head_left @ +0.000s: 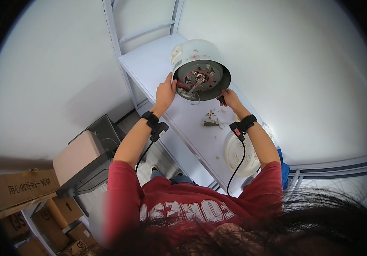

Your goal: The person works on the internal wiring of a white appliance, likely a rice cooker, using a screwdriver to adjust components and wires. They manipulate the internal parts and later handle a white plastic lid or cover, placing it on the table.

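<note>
A white rice cooker body [200,48] with pink flowers is tipped on its side over a white shelf, its open underside facing me. Inside the grey shell, red wires and metal fittings show around the centre. My left hand [165,93] is closed on the rim at the left, thumb toward the inside. At the lower right of the rim my right hand [233,100] is closed, with a small dark piece [222,100] at its fingers; I cannot tell whether that belongs to the cooker. A round white slotted plate [242,158], likely its base cover, lies nearer on the right.
Small loose parts and a grey-handled item [211,123] lie on the white shelf [183,113] below the cooker. A metal upright [114,32] stands at the far left. Cardboard boxes [32,187] and a pink-and-black case [79,155] are at the lower left. Cables hang from both wrist bands.
</note>
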The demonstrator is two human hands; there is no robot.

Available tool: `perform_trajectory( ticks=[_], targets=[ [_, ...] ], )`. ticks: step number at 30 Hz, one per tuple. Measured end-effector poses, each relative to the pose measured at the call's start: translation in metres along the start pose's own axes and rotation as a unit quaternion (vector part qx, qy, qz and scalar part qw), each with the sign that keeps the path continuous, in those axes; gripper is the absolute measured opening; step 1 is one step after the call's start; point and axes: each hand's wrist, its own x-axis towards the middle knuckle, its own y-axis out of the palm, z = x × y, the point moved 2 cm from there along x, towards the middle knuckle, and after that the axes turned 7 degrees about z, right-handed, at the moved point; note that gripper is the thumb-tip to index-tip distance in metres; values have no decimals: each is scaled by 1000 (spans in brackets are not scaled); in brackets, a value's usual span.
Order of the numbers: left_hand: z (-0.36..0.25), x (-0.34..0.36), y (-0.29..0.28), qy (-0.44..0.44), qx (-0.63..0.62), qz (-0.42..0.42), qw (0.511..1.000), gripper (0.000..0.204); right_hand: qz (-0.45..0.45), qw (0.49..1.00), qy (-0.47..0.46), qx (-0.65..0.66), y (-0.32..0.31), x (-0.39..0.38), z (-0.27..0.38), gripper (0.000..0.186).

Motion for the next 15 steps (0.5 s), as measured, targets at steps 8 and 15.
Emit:
perform_trajectory(
  ticks=[8, 15],
  targets=[
    [-1, 6, -6, 24, -55, -46, 997, 43, 31, 997, -19, 62, 2, -21, 32, 35],
    [3, 11, -1, 16, -109, -42, 993, 58, 43, 994, -14, 98, 6, -28, 48, 35]
  ],
)
